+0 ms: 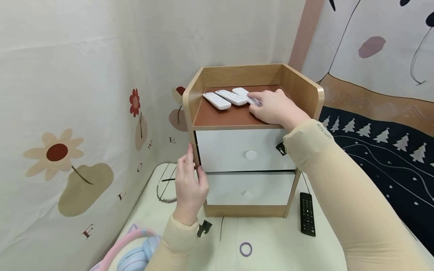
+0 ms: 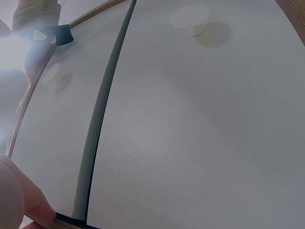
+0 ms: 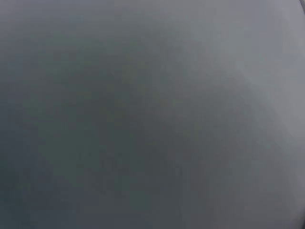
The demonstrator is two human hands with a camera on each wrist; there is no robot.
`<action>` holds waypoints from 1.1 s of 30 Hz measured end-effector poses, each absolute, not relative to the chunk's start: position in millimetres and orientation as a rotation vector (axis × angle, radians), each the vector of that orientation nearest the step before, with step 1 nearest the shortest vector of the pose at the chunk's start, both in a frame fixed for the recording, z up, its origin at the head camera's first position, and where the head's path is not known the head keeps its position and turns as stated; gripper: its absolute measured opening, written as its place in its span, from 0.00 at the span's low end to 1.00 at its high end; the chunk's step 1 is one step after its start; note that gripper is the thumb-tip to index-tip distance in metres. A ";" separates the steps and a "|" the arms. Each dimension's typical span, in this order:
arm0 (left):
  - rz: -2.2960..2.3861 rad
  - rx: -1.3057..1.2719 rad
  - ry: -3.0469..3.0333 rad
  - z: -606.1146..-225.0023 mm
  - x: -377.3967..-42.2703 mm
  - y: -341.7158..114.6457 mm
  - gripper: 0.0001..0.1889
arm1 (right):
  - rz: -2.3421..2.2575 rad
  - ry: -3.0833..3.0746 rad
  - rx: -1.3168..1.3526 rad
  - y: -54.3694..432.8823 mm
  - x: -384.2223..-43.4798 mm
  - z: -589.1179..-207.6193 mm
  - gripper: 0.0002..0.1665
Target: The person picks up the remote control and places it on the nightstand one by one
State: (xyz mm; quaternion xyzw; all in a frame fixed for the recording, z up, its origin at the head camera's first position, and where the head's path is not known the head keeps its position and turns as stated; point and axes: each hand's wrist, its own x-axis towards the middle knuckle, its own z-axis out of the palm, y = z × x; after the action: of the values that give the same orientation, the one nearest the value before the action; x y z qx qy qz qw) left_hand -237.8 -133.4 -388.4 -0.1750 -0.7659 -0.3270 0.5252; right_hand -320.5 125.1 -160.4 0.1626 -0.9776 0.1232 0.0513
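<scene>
A small wooden cabinet with two white drawers and a brown top stands against the wall. Three white remote controls lie side by side on that top: the left remote, the middle remote and the right remote. My right hand pinches the near end of the right remote between thumb and fingers. With fingers straight, my left hand rests against the cabinet's left side; its thumb lies at the front edge. The right wrist view is a grey blur.
On the pale table, a black remote lies right of the cabinet and a purple ring in front. Pink and blue headphones sit at the front left. A spiral-bound notebook lies left of the cabinet. Round knobs stick out from the drawers.
</scene>
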 end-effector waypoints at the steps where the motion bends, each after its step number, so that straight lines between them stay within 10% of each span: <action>1: -0.785 -0.416 -1.833 -388.0 -237.7 -134.3 0.41 | 0.372 -2.979 0.500 124.3 -320.6 -159.7 0.42; 33: -0.783 -0.411 -1.856 -388.8 -235.3 -140.9 0.41 | 0.457 -2.920 0.474 119.6 -313.7 -166.5 0.44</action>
State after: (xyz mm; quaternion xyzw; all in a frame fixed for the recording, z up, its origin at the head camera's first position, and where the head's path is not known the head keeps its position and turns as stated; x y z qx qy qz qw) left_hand -235.3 -140.9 -388.8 -0.1712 -0.7729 -0.3261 0.5167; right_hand -313.7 119.6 -166.5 0.1578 -0.9728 0.1524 0.0739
